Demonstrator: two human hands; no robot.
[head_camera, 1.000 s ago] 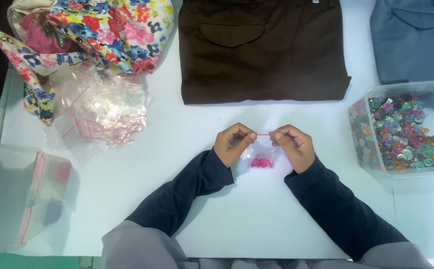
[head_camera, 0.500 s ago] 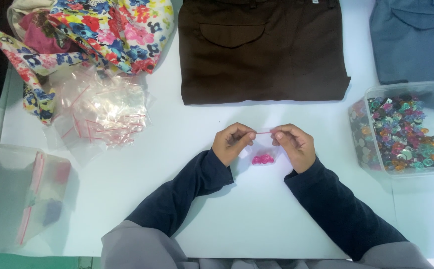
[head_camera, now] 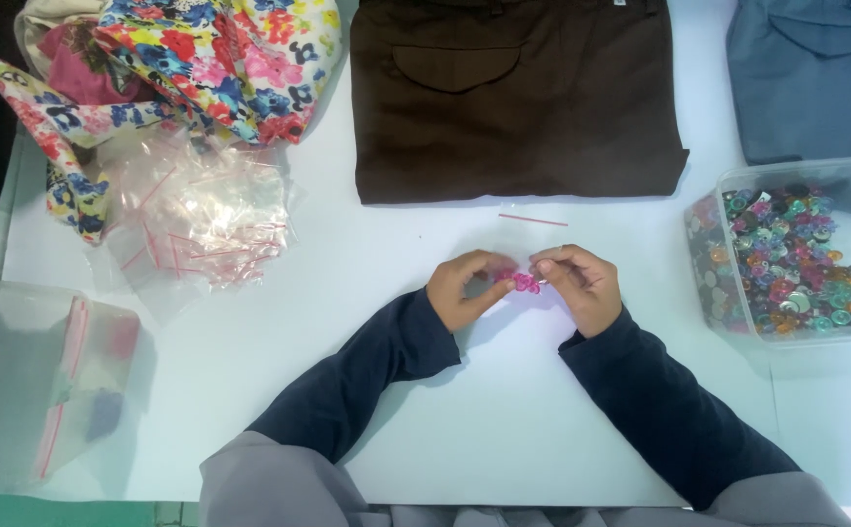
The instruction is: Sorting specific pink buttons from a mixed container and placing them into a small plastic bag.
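1. The left hand [head_camera: 463, 290] and the right hand [head_camera: 582, 284] meet near the middle of the white table [head_camera: 504, 420], fingertips turned towards each other.
2. Between them sits a small clear bag [head_camera: 521, 256] holding pink buttons [head_camera: 524, 283]. Both hands are closed in a pinch on it, the left from the left side, the right from the right.
3. The pink buttons lie just right of the left fingertips and just left of the right fingertips, so both hands are about equally near. The bag's red seal strip runs left to right, on the far side of the hands, and the hands grip lower down at the button cluster.
4. Against the picture of one second ago, the strip has come free of the fingers: then both hands pinched it taut at its ends with the buttons hanging near the person; now the fingers bunch round the buttons and the strip lies farther off.
5. To the right, well apart, stands a clear tub of mixed buttons [head_camera: 796, 259]. Far left lies a heap of empty bags [head_camera: 201, 220], beside flowered cloth [head_camera: 201, 54]. Brown trousers [head_camera: 513, 93] lie on the far side.
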